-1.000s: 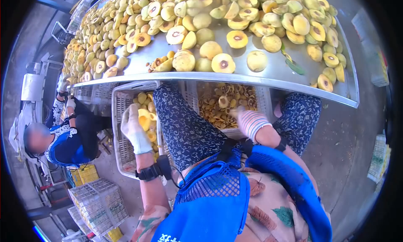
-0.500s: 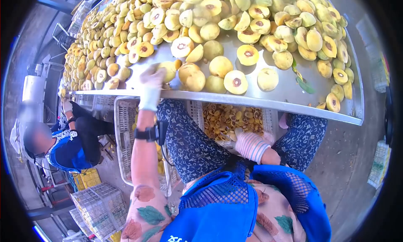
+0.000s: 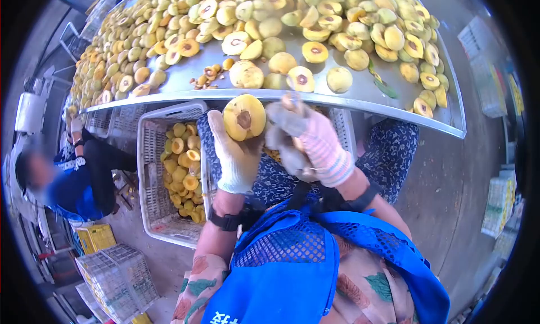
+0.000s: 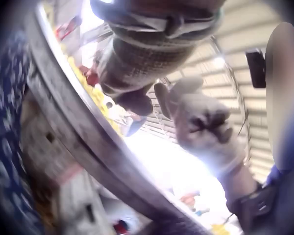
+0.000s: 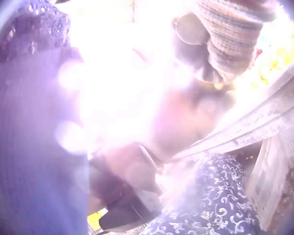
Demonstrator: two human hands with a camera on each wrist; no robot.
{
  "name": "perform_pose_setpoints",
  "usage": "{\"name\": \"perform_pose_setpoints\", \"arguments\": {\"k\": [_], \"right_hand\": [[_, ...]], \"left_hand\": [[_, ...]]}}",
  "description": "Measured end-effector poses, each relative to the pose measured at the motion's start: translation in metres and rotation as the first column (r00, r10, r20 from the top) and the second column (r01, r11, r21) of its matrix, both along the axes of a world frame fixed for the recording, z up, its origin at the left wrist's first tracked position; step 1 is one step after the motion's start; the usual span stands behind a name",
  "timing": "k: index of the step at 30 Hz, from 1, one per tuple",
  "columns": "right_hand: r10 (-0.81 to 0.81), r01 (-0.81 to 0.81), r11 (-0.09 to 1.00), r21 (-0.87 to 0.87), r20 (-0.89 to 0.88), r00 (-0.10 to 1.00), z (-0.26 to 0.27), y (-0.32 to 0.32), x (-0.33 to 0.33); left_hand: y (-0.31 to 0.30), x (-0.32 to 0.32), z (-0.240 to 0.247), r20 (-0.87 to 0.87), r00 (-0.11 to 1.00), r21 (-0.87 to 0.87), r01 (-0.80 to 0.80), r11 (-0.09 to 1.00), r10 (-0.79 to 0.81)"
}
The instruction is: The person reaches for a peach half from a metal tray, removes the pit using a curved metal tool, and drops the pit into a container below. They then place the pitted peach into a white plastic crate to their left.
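Note:
In the head view, my gloved left hand (image 3: 236, 161) holds up a yellow fruit half (image 3: 244, 117), its brown centre showing. Close on its right is my striped-gloved right hand (image 3: 315, 141), fingers curled round what looks like a small tool, mostly hidden and blurred. The two hands are above my lap, just before the metal table's edge (image 3: 225, 93). The left wrist view has my left hand (image 4: 142, 61) at the top and my right hand (image 4: 203, 120) facing it. Glare washes out much of the right wrist view around my right hand (image 5: 230, 41).
Fruit halves (image 3: 169, 37) cover much of the table, with small scraps (image 3: 209, 76) near its edge. Below left stands a white crate (image 3: 147, 172) with yellow halves; another crate (image 3: 342, 124) is partly hidden behind my hands. Another person (image 3: 84, 178) sits at the left.
My left hand has come back from the table with a fruit half. My right hand has risen from over the scrap crate to beside it. The view has shifted slightly.

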State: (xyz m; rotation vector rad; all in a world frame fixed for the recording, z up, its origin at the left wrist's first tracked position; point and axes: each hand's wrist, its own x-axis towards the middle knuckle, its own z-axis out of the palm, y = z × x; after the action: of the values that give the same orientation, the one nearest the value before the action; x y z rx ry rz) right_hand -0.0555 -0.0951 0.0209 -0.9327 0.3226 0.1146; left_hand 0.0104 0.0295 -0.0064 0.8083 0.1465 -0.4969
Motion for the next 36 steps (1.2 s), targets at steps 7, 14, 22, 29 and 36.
{"name": "perform_pose_setpoints", "arguments": {"k": [7,14,22,29,36], "right_hand": [[0.162,-0.01,0.107,-0.994,0.008,0.987,-0.011,0.022,-0.029],[0.288,0.163,-0.119,-0.979,0.123,0.95,-0.033,0.03,-0.018],[0.271,-0.039,0.012,-0.999,-0.034,0.962,-0.028,0.036,-0.018],[0.557,0.331,-0.413,-0.848,0.053,0.829,-0.064,0.01,-0.021],[0.51,0.212,0.191,-0.958,0.282,0.813,-0.056,0.023,-0.013]], "left_hand": [[0.001,-0.013,-0.002,-0.026,0.999,-0.225,-0.045,0.973,0.04],[0.002,-0.022,0.013,0.094,0.992,-0.144,-0.067,0.987,0.082],[-0.002,-0.019,0.009,0.269,0.953,0.125,-0.178,0.976,0.14],[-0.017,-0.012,-0.012,0.649,0.747,0.368,-0.474,0.8,0.144],[-0.007,-0.023,0.009,0.544,0.82,0.302,-0.389,0.87,0.178]]}}
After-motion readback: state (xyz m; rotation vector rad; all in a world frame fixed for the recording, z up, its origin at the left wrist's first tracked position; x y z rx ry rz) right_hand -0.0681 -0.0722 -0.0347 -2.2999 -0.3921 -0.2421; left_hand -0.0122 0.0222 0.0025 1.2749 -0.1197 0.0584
